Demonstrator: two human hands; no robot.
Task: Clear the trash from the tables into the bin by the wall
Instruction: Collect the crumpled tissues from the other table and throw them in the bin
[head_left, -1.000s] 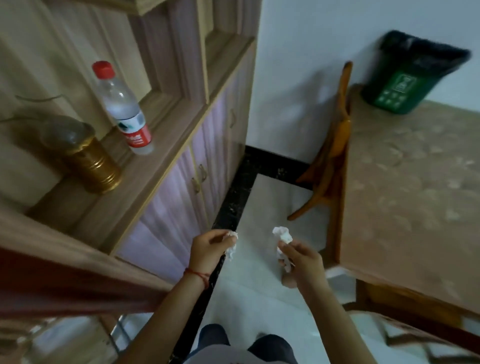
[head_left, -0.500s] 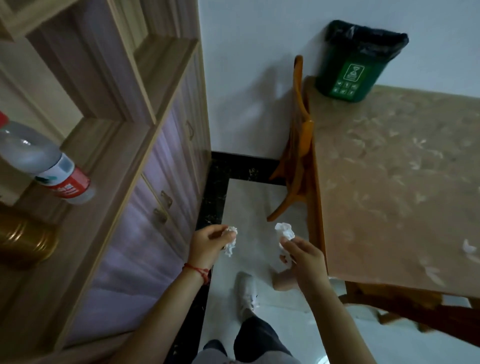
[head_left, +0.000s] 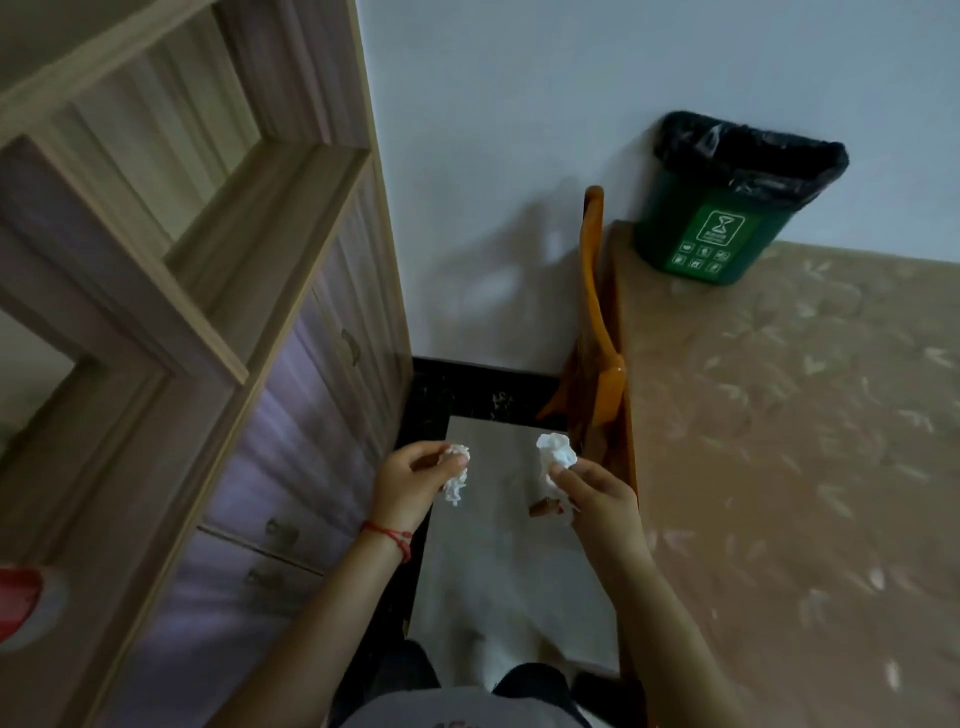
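My left hand (head_left: 410, 483) pinches a crumpled white tissue (head_left: 456, 470) between thumb and fingers. Another crumpled white tissue (head_left: 555, 454) sticks up from my right hand (head_left: 597, 493), which grips it. Both hands hover over the floor in the gap between the cabinet and the table. A green bin (head_left: 722, 223) lined with a black bag stands on the far left corner of the brown patterned table (head_left: 789, 441), against the white wall, well ahead of my right hand.
A wooden cabinet with shelves and purple doors (head_left: 291, 426) runs along the left. An orange wooden chair (head_left: 597, 332) is tucked against the table's left edge. Part of a red-capped bottle (head_left: 21, 603) shows at the far left. The pale floor strip (head_left: 493, 571) lies below my hands.
I have stepped forward along the gap; the bin and wall are nearer and the bottle has slid to the left edge. Both hands still hold their tissues.
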